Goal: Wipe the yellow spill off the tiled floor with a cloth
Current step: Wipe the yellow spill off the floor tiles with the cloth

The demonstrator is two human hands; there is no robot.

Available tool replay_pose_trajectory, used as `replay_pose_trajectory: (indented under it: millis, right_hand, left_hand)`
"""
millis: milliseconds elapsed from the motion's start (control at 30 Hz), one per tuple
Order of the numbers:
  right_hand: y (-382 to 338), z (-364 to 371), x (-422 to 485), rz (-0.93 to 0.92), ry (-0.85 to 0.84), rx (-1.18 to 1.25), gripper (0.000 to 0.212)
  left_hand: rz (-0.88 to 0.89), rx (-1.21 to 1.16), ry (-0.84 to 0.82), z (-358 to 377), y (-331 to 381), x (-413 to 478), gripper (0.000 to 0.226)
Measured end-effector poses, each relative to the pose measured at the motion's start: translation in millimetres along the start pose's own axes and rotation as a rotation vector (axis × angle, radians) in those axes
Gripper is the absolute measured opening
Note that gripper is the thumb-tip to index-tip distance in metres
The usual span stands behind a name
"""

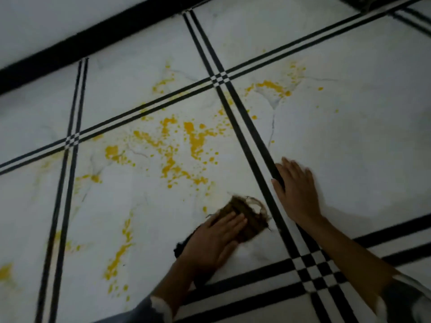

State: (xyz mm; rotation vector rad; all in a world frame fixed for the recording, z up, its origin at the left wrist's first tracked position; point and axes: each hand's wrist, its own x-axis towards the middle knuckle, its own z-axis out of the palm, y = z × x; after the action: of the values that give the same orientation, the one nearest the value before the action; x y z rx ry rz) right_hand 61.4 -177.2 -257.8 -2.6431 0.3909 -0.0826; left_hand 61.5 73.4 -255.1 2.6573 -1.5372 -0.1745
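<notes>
White tiled floor bears splattered yellow spill; left hand flat on frayed brown cloth, right hand fingers spread

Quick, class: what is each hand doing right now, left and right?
Left hand: open, palm pressing the frayed brown cloth flat on the white tiled floor.
Right hand: open, flat on the floor, holding nothing.

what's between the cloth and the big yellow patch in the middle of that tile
Nothing visible. The left hand presses the cloth flat on the tiled floor, and only bare tile with small yellow drops lies between it and the yellow spill. The right hand rests off to the side.
</notes>
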Motion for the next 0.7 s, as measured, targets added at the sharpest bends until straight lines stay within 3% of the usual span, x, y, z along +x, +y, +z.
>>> replay_pose_trajectory:
  millis: [33,67,133,200,233,333,367,400,433,500,533,567,600,633,700]
  right_hand:
    - [-3,3,1,-0.006,-0.013,-0.017,0.059]
    - [-4,6,1,-0.011,-0.018,-0.034,0.058]
    - [-2,9,-1,-0.033,-0.017,-0.071,0.06]
    - [-3,10,-1,-0.043,-0.009,-0.088,0.061]
    - [-4,10,-1,-0.042,-0.01,-0.091,0.059]
    - [-6,9,2,-0.042,-0.017,-0.087,0.056]
    - [-5,8,3,-0.053,-0.018,-0.096,0.057]
    - [-4,7,3,-0.062,-0.021,-0.105,0.06]
    - [-3,7,3,-0.07,-0.026,-0.111,0.063]
    - [-1,7,2,-0.08,-0.036,-0.12,0.064]
    - [0,8,1,-0.083,-0.04,-0.127,0.064]
    - [0,10,0,-0.085,-0.039,-0.136,0.064]
    - [1,11,0,-0.085,-0.04,-0.144,0.064]
    - [2,12,-1,-0.085,-0.04,-0.149,0.067]
    - [2,11,-1,-0.081,-0.043,-0.154,0.073]
  left_hand:
    - [-0.042,0.003,0.042,1,-21,-1,0.05]
    - [-0.193,-0.022,0.102,3,-41,2,0.051]
    - [-0.68,-0.046,0.229,3,-56,15,0.054]
    - [-0.935,-0.087,0.268,10,-34,35,0.058]
    - [-0.9,-0.117,0.252,11,-16,41,0.058]
    - [-0.295,-0.052,0.073,6,-6,25,0.056]
    - [-0.184,-0.066,0.069,6,-26,18,0.054]
    - [-0.207,-0.106,0.082,5,-46,15,0.052]
    - [-0.366,-0.142,0.154,7,-67,16,0.053]
    - [-0.868,-0.147,0.302,3,-93,29,0.054]
    - [-1.085,-0.141,0.3,3,-93,44,0.054]
    - [-1.189,-0.161,0.307,2,-82,62,0.054]
    - [-1.166,-0.187,0.302,-1,-65,77,0.056]
    - [-1.034,-0.202,0.319,-3,-47,87,0.058]
    - [-0.543,-0.098,0.216,2,-26,82,0.057]
